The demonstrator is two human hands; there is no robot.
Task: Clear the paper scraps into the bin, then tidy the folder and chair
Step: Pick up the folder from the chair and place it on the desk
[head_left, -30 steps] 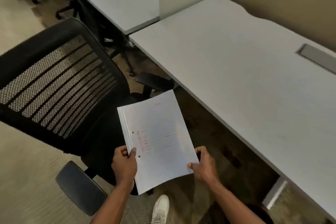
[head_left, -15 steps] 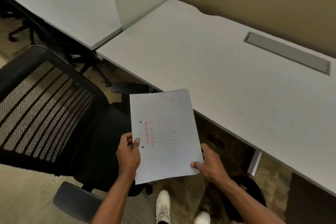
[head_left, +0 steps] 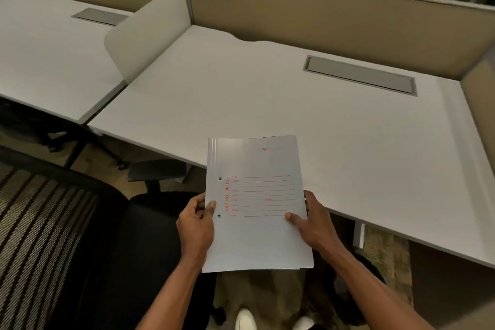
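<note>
I hold a pale grey folder (head_left: 257, 203) with red print in both hands, its far end over the front edge of the white desk (head_left: 241, 94). My left hand (head_left: 197, 225) grips its punched left edge, thumb on top. My right hand (head_left: 312, 222) grips the right edge, thumb across the cover. The black mesh-backed office chair (head_left: 112, 244) stands to my left, its seat beside the folder. A dark round object on the floor under my right forearm (head_left: 372, 270) may be the bin; I cannot tell. No paper scraps show.
A grey cable hatch (head_left: 359, 75) is set in the desk's far right. A curved white divider (head_left: 150, 32) separates a neighbouring desk (head_left: 48, 56). Beige partitions with number plates stand behind. Another chair's base (head_left: 80, 147) sits under the left desk. My white shoes (head_left: 245, 320) show below.
My view has swung right and up from the chair to the desk. The folder has turned square to the desk and moved forward over its front edge, still in both hands.
</note>
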